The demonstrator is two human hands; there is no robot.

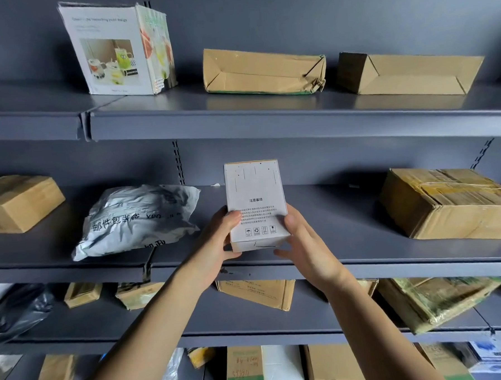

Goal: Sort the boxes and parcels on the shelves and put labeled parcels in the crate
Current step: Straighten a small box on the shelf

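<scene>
Cardboard made up the small white box point(256, 204), a smooth block with flat sides and sharp corners. It was held up in front of the middle shelf point(392, 266), just over the front edge, between a soft mail bag point(137, 219) and a big brown box point(450, 205). Its long side ran up and down, and the top end leaned a little away toward the back wall. The wide face with black print and four tiny signs looked at the camera, the right way up.

The left hand point(217, 245) held the lower left side and the right hand point(307, 245) held the lower right side. The fingers point(232, 217) of both hands were curled round the box, with the thumbs on the front face.

The mail bag was gray plastic, shiny and full of wrinkles. The big brown box was rough cardboard with crinkled tape on top. On the top shelf point(269, 122) stood a white picture box point(114, 48) with bent corners, and a squashed brown box point(263, 71) lay near it.
</scene>
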